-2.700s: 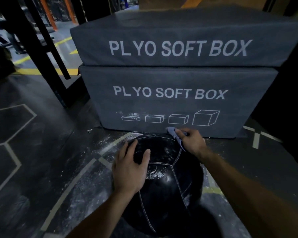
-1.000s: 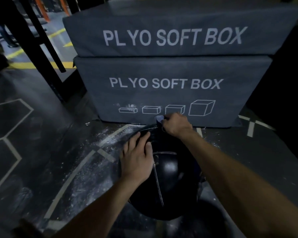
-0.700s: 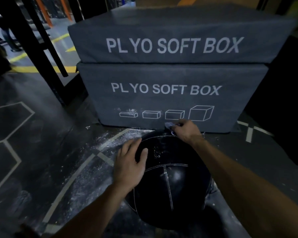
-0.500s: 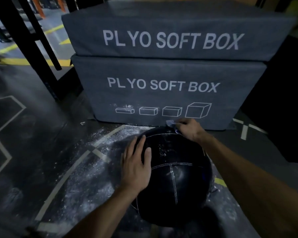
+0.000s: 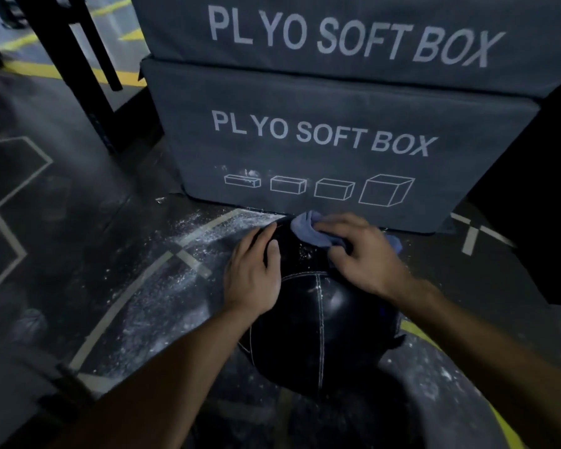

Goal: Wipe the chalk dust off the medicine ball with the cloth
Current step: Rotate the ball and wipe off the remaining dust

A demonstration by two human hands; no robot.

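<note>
on the left, the left hand (image 5: 251,280) lies flat with straight fingers on the upper left side of the round black leather medicine ball with pale stitched seams (image 5: 321,332), steadying it and grasping nothing. the ball sits on the floor just in front of the boxes. a patch of white chalk specks (image 5: 305,252) shows on its top between the two hands. to the right, the right hand (image 5: 366,254) presses a crumpled light blue cloth (image 5: 308,230) onto the far top of the ball, fingers curled over the fabric.

the likely trouble: the ball is round and resting on nothing but the floor, so a hard stroke could roll it out from under the flat left palm. the floor around it is itself dusted, so any roll would probably pick chalk up again on a wiped panel. dust caught in the seams may also resist a light pass.

the dark rubber gym floor (image 5: 88,241) carries pale lines, yellow stripes and scattered chalk. behind stand two stacked grey padded boxes marked "plyo soft box" (image 5: 331,140), with a black metal rack post (image 5: 75,66) far left.
</note>
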